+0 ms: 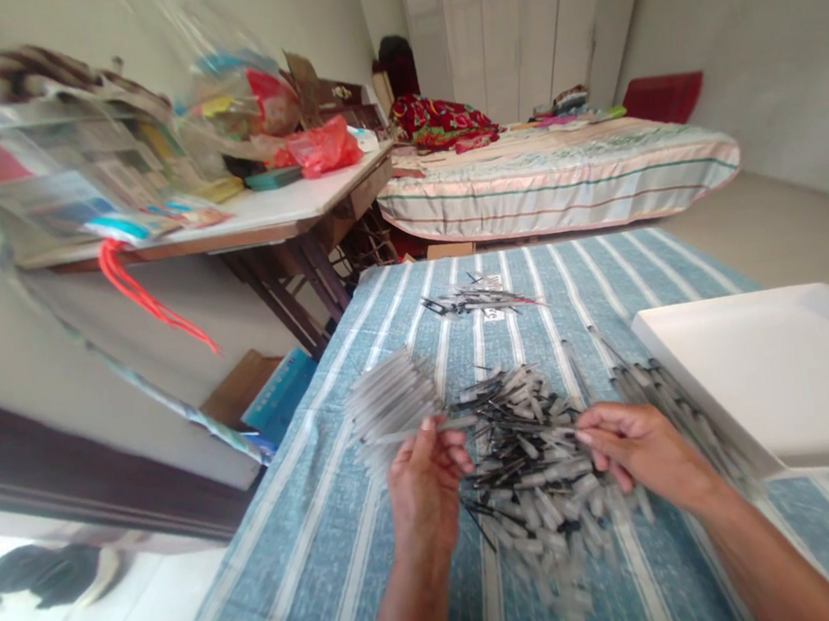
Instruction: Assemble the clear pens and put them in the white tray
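My left hand (429, 475) is closed, with thumb and fingers pinching a clear pen barrel (459, 424) held roughly level. Beneath and beyond it lies a stack of clear pen barrels (394, 389). My right hand (639, 444) is also closed, its fingertips pinching what looks like a thin dark pen refill (554, 429) that points left toward the barrel. Between the two hands spreads a loose heap of translucent and black pen parts (537, 482), blurred at its near side. Several slim dark-tipped pens (680, 409) lie just right of my right hand.
A blue striped cloth (322, 543) covers the table. The white tray (807, 373) stands at the right. Farther back sits a small pile of thin dark pieces (480, 297) on a label. A cluttered side table (259, 214) is at left, with a bed (556, 177) behind.
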The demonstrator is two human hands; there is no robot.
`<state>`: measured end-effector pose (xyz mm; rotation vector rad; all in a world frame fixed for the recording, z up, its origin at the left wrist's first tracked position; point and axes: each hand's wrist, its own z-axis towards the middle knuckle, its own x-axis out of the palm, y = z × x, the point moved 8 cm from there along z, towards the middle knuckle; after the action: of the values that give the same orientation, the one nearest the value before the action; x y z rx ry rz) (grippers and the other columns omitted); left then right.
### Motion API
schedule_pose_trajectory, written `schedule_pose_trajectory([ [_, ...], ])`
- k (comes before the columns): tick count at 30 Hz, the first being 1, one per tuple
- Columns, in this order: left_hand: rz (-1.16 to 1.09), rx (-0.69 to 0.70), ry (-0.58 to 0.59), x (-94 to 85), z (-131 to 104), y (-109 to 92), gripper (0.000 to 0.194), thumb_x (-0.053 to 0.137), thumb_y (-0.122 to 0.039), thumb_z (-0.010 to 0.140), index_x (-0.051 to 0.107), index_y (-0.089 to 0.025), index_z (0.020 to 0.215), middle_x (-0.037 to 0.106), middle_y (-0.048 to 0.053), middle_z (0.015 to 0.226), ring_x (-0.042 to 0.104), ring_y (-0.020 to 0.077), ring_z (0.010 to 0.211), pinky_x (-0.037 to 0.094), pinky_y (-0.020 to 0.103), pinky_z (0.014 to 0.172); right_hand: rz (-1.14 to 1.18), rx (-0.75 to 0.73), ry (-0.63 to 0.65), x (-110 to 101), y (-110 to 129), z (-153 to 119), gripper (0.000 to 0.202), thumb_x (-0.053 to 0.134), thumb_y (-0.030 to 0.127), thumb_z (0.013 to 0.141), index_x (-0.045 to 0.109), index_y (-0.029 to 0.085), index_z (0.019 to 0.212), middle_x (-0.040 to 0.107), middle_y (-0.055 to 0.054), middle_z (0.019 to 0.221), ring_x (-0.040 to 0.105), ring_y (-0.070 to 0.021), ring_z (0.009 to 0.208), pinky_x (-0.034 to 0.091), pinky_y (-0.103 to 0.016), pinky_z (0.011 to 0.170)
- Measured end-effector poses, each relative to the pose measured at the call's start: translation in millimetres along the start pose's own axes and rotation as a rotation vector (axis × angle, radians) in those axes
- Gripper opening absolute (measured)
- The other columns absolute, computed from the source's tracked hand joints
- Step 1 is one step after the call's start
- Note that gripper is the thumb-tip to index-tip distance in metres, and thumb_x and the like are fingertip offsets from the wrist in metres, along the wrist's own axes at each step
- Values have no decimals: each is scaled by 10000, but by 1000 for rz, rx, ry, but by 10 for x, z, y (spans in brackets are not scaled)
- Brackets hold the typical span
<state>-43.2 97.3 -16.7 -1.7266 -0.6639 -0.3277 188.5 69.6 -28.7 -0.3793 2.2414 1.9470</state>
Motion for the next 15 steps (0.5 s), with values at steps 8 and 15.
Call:
schedule_pose_trajectory([
  [8,-147,-72,-208,-256,288,-285,261,396,-159,883,573,-82,706,668,78,600,599,95,451,516,187,434,-118,19,-28,-69,-56,-1,182,476,330,800,547,171,746,505,58,530,432,-55,333,333,-169,358],
  [15,-176,-128,-237,-216,465,-345,272,333,-184,912,564,-68,828,667,94,631,631,118,490,546,202,457,-215,-22,-39,-40,-42,10,175,457,312,801,540,177,725,458,63,515,407,-60,355,309,-163,356],
])
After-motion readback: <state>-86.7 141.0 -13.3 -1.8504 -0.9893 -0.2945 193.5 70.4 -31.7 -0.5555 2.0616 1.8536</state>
